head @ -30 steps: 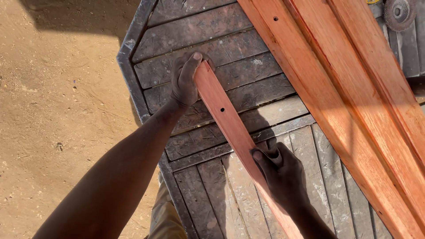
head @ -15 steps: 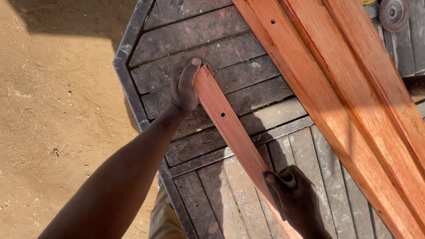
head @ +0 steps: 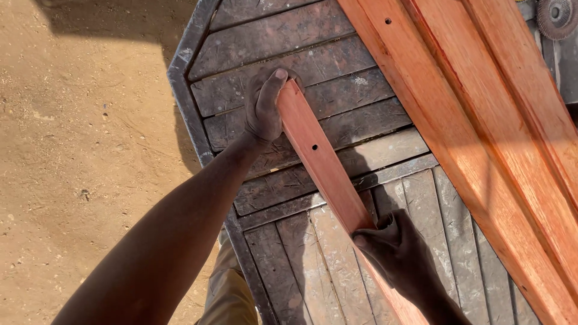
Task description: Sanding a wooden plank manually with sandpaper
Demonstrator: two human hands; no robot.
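Observation:
A narrow reddish wooden strip [head: 322, 162] with a small drilled hole lies slanted across a worn grey slatted wooden tabletop [head: 283, 42]. My left hand [head: 265, 108] grips the strip's far end, thumb over its tip. Lower down, my right hand [head: 400, 253] is closed around the same strip near its middle. The strip's near end is hidden behind my right hand and the frame edge.
Several long reddish planks [head: 481, 126], one with a drilled hole, lie diagonally along the right of the tabletop. A round grinder disc [head: 557, 15] sits at the top right corner. Sandy ground [head: 78, 150] spreads to the left of the table's metal-framed edge.
My right hand has slid down the strip toward me. The left hand keeps its hold on the far end.

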